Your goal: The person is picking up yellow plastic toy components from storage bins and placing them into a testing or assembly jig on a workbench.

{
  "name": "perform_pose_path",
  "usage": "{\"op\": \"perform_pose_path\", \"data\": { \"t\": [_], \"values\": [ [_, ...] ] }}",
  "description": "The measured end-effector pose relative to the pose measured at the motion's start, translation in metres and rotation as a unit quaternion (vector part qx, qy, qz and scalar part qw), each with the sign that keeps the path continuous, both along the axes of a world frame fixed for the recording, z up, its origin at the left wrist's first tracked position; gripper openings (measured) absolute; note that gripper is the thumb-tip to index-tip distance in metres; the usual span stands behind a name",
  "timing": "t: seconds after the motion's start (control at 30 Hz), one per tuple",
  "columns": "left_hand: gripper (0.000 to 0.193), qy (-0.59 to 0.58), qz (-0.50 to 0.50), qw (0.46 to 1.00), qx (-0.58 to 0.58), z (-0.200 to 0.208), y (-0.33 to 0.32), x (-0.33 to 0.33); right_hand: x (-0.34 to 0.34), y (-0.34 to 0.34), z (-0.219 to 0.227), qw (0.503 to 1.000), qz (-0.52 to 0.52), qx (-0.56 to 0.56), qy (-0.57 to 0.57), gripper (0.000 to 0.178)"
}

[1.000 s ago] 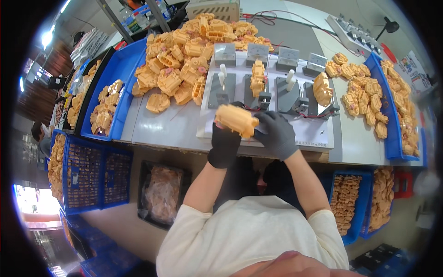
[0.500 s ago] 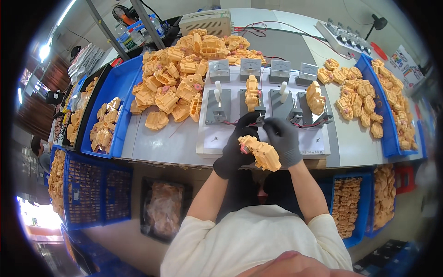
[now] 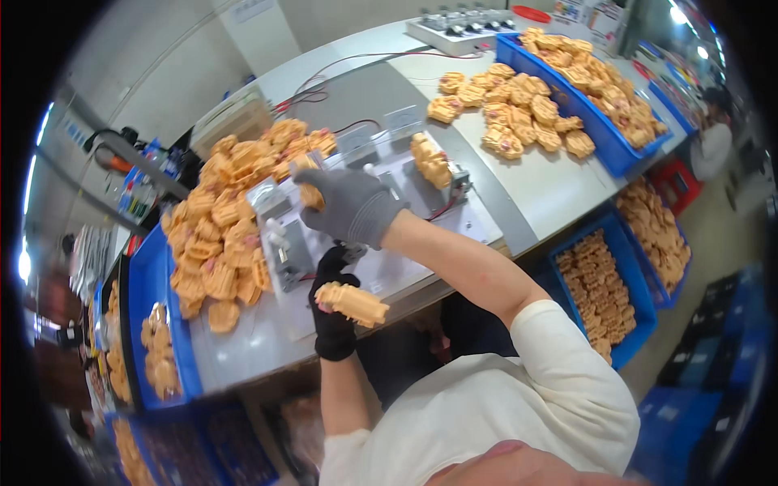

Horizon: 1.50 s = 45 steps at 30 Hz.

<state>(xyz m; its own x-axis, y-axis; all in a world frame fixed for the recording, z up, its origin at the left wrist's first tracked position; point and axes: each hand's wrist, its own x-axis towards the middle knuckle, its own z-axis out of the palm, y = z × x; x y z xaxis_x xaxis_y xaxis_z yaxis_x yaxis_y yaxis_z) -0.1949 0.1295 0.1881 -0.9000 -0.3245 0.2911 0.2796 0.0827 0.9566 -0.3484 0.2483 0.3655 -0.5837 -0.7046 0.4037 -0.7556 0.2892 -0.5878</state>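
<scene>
My left hand [image 3: 331, 336], in a black glove, keeps a tan plastic housing [image 3: 356, 305] with a pinkish-red piece at its end against the palm. Its fingers reach up to the front of a test fixture on the white board. My right hand [image 3: 352, 202], in a grey glove, is closed round another tan housing [image 3: 311, 196] above that fixture; the glove covers most of it. On the right-hand fixture stands a further tan housing [image 3: 431, 161]. The leftmost fixture [image 3: 289, 257], with white handles, carries no housing.
A heap of tan housings [image 3: 212, 235] lies left of the board. Beyond it is a blue tray [image 3: 190, 364]. More loose housings [image 3: 519, 105] and a full blue bin [image 3: 571, 109] are at the right. Panel meters [image 3: 403, 120] line the board's back. Red wires cross the table.
My right hand has moved from beside the left hand up to the housing on the second fixture and closed round it. The left hand still holds its housing. The view has turned.
</scene>
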Motion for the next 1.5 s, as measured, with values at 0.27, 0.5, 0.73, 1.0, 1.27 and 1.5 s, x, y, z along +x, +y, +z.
{"op": "perform_pose_path", "data": {
  "t": [0.27,0.5,0.73,1.0,1.27,1.5],
  "values": [
    [0.034,0.099,0.016,0.97,0.221,0.007,0.014,0.003,-0.176,0.114,-0.032,0.925,-0.264,-0.27,-0.049,0.053],
    [0.041,0.052,0.141,0.989,0.014,0.03,0.036,0.0,-0.282,0.14,-0.133,0.834,-0.315,-0.254,-0.375,0.065],
    [0.052,0.013,0.163,0.984,0.069,0.081,0.06,-0.001,-0.29,0.138,-0.132,0.762,-0.357,-0.333,-0.426,0.07],
    [0.054,0.037,0.074,0.985,0.15,0.069,0.049,0.004,-0.081,0.143,-0.065,0.878,-0.1,-0.416,-0.214,0.032],
    [0.039,0.199,0.097,0.898,0.379,0.12,0.036,-0.012,0.061,0.046,-0.079,0.985,0.064,-0.154,-0.049,0.049],
    [0.034,0.091,0.266,0.953,-0.111,0.134,-0.004,-0.067,0.055,0.032,-0.102,0.955,0.104,-0.198,-0.196,0.039]
  ]
}}
